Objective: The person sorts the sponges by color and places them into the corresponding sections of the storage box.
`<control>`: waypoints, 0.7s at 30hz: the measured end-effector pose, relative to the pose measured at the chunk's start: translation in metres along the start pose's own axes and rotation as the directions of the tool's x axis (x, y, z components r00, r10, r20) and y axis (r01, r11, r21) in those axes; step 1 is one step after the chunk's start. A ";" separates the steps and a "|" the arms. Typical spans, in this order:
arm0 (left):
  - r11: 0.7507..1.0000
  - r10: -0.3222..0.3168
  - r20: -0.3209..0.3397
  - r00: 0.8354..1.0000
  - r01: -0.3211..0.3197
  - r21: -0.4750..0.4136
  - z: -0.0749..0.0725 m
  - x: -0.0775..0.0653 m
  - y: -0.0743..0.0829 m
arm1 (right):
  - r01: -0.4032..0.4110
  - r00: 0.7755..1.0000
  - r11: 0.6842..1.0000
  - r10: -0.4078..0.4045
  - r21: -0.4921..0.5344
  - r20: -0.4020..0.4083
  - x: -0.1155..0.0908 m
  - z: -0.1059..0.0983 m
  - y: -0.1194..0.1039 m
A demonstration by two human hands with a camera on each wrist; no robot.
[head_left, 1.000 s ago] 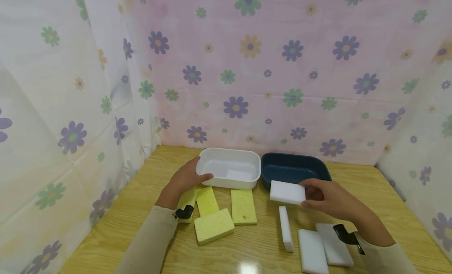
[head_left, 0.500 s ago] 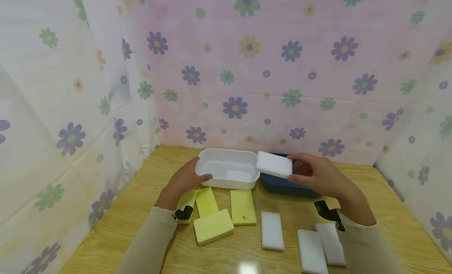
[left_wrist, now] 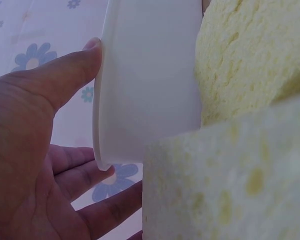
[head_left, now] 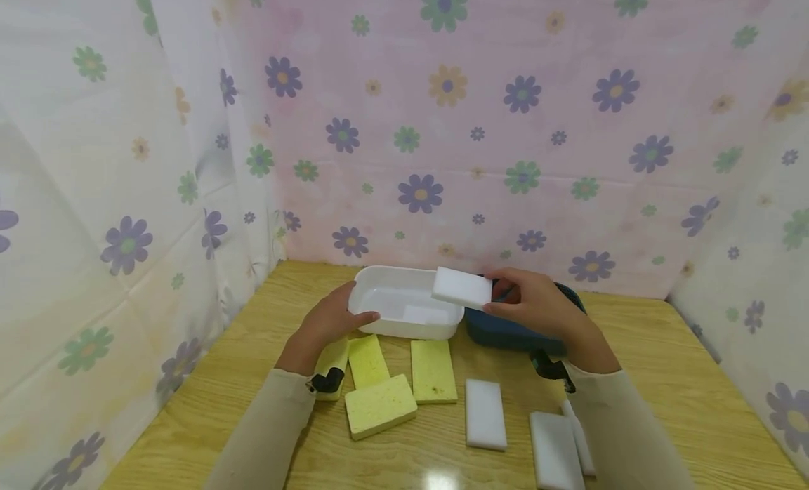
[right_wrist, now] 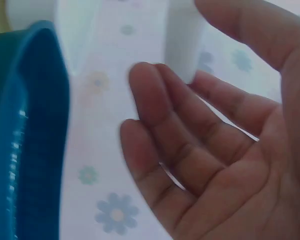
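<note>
My right hand (head_left: 537,304) pinches a white sponge (head_left: 463,287) by its right end, thumb below and fingers above. The sponge is held tilted over the right end of the white plastic tub (head_left: 404,328). In the right wrist view only a blurred strip of the sponge (right_wrist: 182,42) shows beyond the fingers. At the tub's left end my left hand (head_left: 331,314) holds the rim, with the thumb at the near side and the fingers round the end. A dark blue tub (head_left: 505,332) stands beside the white one, partly covered by my right hand.
Several yellow sponges, one a thick block (head_left: 381,407), lie before the white tub, close to my left wrist. A white sponge (head_left: 485,414) lies flat at centre right. More white sponges (head_left: 556,451) lie by my right sleeve. A flowered curtain (head_left: 417,125) hangs behind the table.
My right hand has carried the white sponge up and left, from before the blue tub to over the white tub. Another white sponge tipped from its edge to flat. The left hand stays put.
</note>
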State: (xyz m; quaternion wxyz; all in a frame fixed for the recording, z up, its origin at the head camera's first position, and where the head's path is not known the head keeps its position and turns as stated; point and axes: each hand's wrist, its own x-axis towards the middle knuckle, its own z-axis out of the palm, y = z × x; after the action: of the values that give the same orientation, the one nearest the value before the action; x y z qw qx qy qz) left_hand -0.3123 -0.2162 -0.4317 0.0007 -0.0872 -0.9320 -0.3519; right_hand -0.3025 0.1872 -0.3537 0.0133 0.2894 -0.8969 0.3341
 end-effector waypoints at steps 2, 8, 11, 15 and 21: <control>1.000 0.003 -0.003 1.000 -0.003 0.001 -0.001 0.000 0.000 | 0.002 1.000 1.000 -0.002 0.011 0.008 0.009 0.006 0.002; 1.000 -0.002 -0.002 1.000 0.002 -0.012 -0.002 0.000 0.000 | -0.033 0.999 0.999 0.033 0.005 0.036 0.033 0.023 0.004; 0.999 -0.008 0.004 1.000 0.008 -0.034 -0.002 -0.002 0.001 | -0.064 0.997 0.998 0.063 0.005 0.053 0.040 0.028 0.003; 0.999 -0.015 0.007 1.000 0.016 -0.037 -0.001 -0.005 0.003 | -0.095 0.993 0.995 0.095 -0.002 0.073 0.047 0.034 0.003; 1.000 -0.015 0.001 1.000 0.015 -0.016 -0.002 -0.004 0.005 | -0.089 0.993 0.995 0.092 -0.043 0.070 0.057 0.040 0.010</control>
State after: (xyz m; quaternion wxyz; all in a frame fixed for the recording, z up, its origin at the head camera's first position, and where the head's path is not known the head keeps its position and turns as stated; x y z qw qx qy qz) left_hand -0.3080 -0.2141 -0.4272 -0.0033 -0.0804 -0.9298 -0.3593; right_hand -0.3487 0.1394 -0.3784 -0.0283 0.2601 -0.9155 0.3058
